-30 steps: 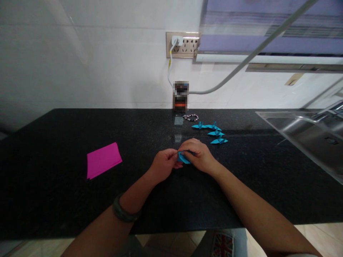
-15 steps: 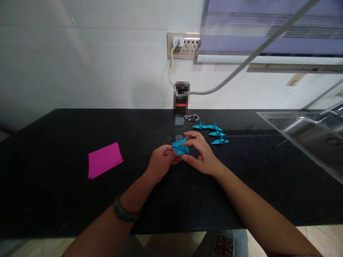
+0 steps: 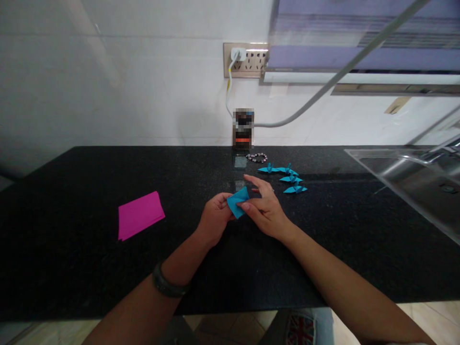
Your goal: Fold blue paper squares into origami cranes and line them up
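Note:
A small folded sheet of blue origami paper (image 3: 236,200) is held above the counter between both hands. My left hand (image 3: 214,215) pinches its left edge, with the fingers partly behind the sheet. My right hand (image 3: 268,211) grips the right side between thumb and index finger, while its other fingers stretch away from the paper. Several blue paper cranes (image 3: 293,179) sit on the counter beyond my right hand. Off to the left lies a stack of pink paper (image 3: 141,215).
The black counter (image 3: 89,278) runs up to a tiled wall. A beaded bracelet (image 3: 257,157) lies near a blurred upright object (image 3: 243,128) at the back. On the right is a metal sink (image 3: 413,191). A grey hose (image 3: 323,91) crosses the wall below the socket panel (image 3: 251,61).
The blue paper has turned and now shows a flatter, diamond-shaped face. My right thumb has moved onto it, and the right fingers have shifted from its top edge.

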Demonstrator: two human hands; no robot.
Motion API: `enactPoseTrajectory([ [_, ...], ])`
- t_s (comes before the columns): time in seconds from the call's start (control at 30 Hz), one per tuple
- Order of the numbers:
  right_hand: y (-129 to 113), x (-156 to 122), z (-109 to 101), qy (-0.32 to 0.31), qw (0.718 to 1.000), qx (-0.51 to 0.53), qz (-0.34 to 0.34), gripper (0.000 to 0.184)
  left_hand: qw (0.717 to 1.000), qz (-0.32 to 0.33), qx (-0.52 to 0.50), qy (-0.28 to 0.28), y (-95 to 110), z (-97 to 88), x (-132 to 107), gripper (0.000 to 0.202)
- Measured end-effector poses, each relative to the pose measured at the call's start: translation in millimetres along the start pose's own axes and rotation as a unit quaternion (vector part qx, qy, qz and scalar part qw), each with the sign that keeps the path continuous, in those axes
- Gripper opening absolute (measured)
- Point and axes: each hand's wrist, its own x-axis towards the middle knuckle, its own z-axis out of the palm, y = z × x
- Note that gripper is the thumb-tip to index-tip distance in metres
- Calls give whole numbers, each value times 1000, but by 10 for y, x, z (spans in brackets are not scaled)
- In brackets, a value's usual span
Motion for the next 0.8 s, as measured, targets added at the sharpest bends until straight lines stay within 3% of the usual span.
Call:
enactPoseTrajectory([
  [0.13, 6, -14, 92, 52, 994, 61, 75, 4, 1000, 1, 15, 6, 13, 15, -8, 22],
  [0.37, 67, -20, 188, 78, 946, 223, 223, 46, 998, 3, 58, -17, 47, 45, -34, 19],
  [0.47, 85, -6, 178, 71, 933, 260, 238, 42, 999, -20, 37, -23, 60, 38, -36, 19],
  [0.63, 59, 8, 144, 47, 928, 274, 247, 28, 986, -138, -79, -45, 88, 6, -19, 25],
  [0.8, 46, -6, 159, 49, 939, 238, 245, 26, 984, -145, -93, -36, 75, -1, -16, 24],
])
